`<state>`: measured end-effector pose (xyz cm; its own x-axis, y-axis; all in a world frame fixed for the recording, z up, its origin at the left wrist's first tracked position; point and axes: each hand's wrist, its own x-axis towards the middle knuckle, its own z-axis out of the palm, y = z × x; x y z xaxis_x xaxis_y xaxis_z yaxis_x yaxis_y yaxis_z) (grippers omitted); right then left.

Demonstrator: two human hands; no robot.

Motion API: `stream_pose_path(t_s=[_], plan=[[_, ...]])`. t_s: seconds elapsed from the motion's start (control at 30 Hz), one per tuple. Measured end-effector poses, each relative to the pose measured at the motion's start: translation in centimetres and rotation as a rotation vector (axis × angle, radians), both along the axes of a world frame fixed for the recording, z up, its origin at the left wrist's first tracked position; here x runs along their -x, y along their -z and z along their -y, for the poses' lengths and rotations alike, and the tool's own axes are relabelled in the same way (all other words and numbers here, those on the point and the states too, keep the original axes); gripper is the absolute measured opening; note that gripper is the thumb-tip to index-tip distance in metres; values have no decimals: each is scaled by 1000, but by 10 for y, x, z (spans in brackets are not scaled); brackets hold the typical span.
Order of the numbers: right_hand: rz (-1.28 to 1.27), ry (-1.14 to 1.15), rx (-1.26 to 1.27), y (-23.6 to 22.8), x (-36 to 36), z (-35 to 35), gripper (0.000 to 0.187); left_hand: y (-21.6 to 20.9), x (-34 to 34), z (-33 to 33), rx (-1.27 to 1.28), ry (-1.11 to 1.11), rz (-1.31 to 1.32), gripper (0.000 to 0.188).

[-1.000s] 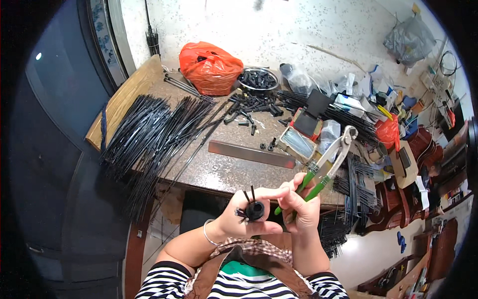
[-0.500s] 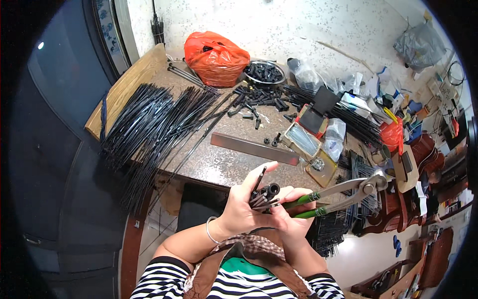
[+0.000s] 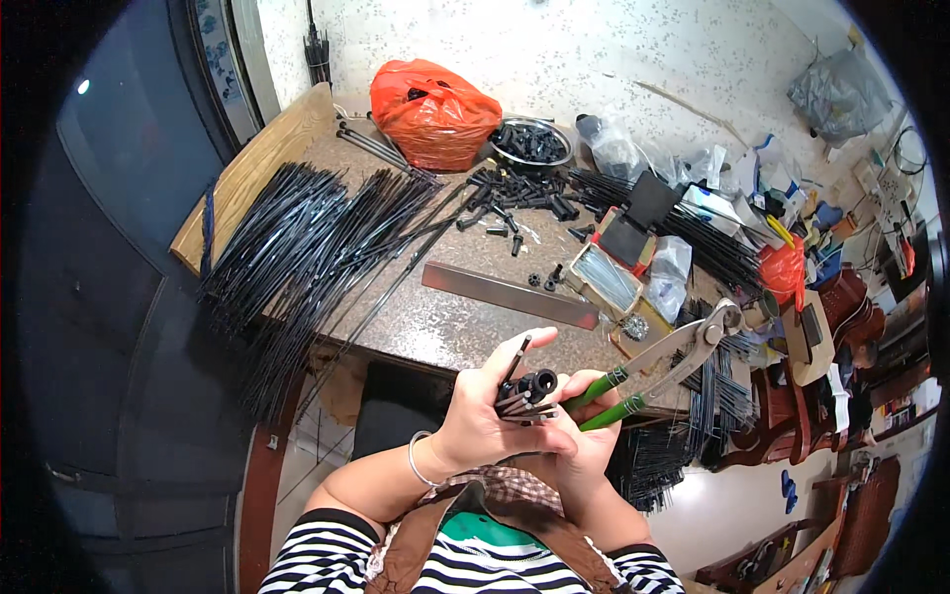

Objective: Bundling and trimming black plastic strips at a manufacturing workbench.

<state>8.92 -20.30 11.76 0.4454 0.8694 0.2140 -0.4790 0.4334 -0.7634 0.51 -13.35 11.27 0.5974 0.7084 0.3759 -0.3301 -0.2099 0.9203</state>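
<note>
Both hands together at six o'clock below the worktop (image 3: 445, 327) edge: left hand (image 3: 485, 426) fingers wrapped round a black rod bundle (image 3: 524, 391), right hand (image 3: 584, 436) fingers closed on green-handled pliers (image 3: 658, 361) pointing toward two o'clock.

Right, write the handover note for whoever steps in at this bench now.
Left hand: shut on a small bundle of black rods with a black hub at its top, held above the lap.
Right hand: shut on green-handled pliers, jaws pointing up and to the right, clear of the bundle.
On the table: a big pile of long black rods, loose black parts, a bowl of more, a metal strip.
Done: one bundle gathered in hand.
Left: the pile looks largely unworked.
</note>
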Motion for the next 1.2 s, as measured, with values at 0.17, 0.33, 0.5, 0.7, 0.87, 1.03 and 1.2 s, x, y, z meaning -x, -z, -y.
stream_pose_path(t_s=[0.17,0.33,0.5,0.7,0.87,1.03,1.2], plan=[[-6,-11,-5,1,-3,2,24,0,-1,1,-43,11,-1,85],[46,-49,7,-6,-5,2,24,-9,1,-1,-30,83,-35,83],[18,-35,-10,-2,-3,6,24,-6,1,4,-15,38,12,82],[11,-51,1,-2,-3,7,23,-7,2,5,-2,37,-13,83],[78,-35,11,-2,-5,7,23,-7,1,7,-10,15,-11,84],[64,33,-3,-2,1,7,24,-2,0,8,-8,-84,-75,85],[208,137,-29,-2,1,6,23,-3,0,16,38,-87,-1,80]])
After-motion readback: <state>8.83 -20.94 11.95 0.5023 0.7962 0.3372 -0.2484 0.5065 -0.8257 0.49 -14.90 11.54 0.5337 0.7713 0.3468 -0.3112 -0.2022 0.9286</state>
